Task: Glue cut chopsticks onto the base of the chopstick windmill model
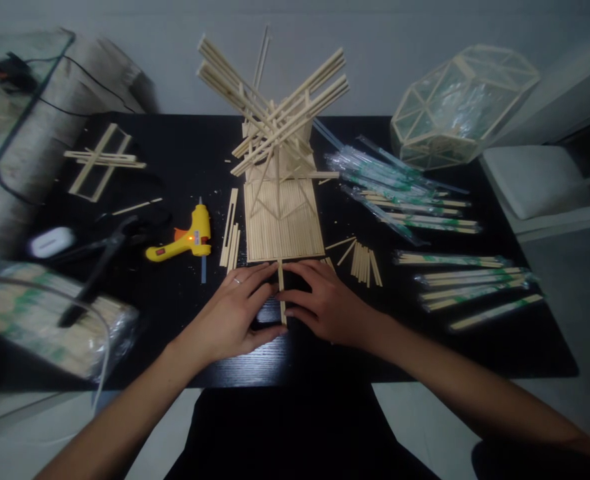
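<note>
Between my hands, a thin pair of wooden sticks point(282, 300) points away from me, close to the front edge of a windmill model point(282, 230) built from similar sticks. My left hand point(235, 307) grips the sticks from the left, its fingertips at the far end and its thumb at the near end. From the right, the bent fingers of my right hand point(325, 300) press against the same sticks. Crossed bundles form the windmill's blades point(275, 127). Left of the model lie a yellow glue gun point(185, 239) and some cut sticks point(231, 240).
Wrapped chopsticks point(475, 277) lie right on the black table point(255, 367), with short sticks point(365, 263) nearer the model. A faceted stick frame point(465, 107) stands back right. Pliers point(107, 257), a large chopstick pack point(49, 313) and a white cable point(105, 347) occupy the left.
</note>
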Action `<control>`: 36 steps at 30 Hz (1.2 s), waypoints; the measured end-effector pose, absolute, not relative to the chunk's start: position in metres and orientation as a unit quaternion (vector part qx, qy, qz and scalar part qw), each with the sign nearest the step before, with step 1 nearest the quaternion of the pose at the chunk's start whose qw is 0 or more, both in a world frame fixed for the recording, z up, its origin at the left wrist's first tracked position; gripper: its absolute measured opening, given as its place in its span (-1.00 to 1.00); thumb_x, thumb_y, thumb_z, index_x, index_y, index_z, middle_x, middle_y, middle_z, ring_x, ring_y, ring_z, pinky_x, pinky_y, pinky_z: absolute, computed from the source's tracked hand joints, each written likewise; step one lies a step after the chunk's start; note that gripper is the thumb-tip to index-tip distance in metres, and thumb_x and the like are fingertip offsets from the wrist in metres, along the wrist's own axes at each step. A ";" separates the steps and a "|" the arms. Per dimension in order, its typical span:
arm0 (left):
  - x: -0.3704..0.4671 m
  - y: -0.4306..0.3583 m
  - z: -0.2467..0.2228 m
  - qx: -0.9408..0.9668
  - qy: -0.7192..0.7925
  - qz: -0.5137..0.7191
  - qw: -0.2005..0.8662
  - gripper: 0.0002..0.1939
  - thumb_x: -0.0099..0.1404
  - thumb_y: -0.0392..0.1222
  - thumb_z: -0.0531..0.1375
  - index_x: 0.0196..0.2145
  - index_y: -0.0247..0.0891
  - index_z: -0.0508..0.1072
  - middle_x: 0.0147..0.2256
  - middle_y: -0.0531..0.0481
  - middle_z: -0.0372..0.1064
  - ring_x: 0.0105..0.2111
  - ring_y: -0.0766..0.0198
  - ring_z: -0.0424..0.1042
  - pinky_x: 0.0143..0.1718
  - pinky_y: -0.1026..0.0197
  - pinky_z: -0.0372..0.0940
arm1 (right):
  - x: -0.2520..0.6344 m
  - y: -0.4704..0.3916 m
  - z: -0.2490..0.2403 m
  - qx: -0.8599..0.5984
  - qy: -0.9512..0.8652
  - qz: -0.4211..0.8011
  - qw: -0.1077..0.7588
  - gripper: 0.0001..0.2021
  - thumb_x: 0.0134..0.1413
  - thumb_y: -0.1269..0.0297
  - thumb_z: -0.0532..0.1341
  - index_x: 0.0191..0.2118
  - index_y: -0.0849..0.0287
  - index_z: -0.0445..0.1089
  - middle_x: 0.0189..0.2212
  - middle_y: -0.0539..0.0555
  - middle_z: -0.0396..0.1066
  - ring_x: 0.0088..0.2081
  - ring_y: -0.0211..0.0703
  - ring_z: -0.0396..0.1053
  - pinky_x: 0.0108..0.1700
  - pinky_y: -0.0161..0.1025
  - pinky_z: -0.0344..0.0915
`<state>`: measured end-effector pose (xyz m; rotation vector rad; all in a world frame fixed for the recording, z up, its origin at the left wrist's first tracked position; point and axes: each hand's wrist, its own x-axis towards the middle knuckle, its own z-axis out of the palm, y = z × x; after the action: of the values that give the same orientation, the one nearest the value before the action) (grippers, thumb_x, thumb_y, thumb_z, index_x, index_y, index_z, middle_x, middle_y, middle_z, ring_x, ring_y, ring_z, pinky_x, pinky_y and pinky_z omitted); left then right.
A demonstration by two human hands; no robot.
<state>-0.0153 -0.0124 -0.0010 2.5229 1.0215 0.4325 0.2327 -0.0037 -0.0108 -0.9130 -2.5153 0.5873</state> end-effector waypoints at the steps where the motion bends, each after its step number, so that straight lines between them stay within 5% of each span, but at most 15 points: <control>1: -0.015 -0.012 -0.001 0.898 0.365 0.154 0.193 -0.53 0.37 0.11 0.31 0.04 -0.30 0.46 0.28 -0.37 0.33 0.26 -0.23 0.34 0.22 -0.28 0.33 | 0.233 -0.004 -0.011 -0.326 -0.900 0.209 0.201 -0.77 0.37 0.28 0.26 0.05 0.12 0.59 0.26 0.30 0.32 0.26 0.19 0.26 0.25 0.23 0.32; 36: -0.015 -0.012 -0.002 0.892 0.371 0.165 0.201 -0.53 0.33 0.10 0.35 0.02 -0.28 0.47 0.27 -0.35 0.35 0.25 -0.23 0.36 0.21 -0.29 0.34 | 0.233 -0.004 -0.011 -0.332 -0.898 0.215 0.195 -0.77 0.38 0.26 0.26 0.06 0.09 0.58 0.27 0.29 0.31 0.27 0.19 0.25 0.25 0.25 0.31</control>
<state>-0.0151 -0.0123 -0.0024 2.4913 1.0361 0.4620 0.2328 -0.0037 -0.0115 -0.9309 -2.5161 0.6018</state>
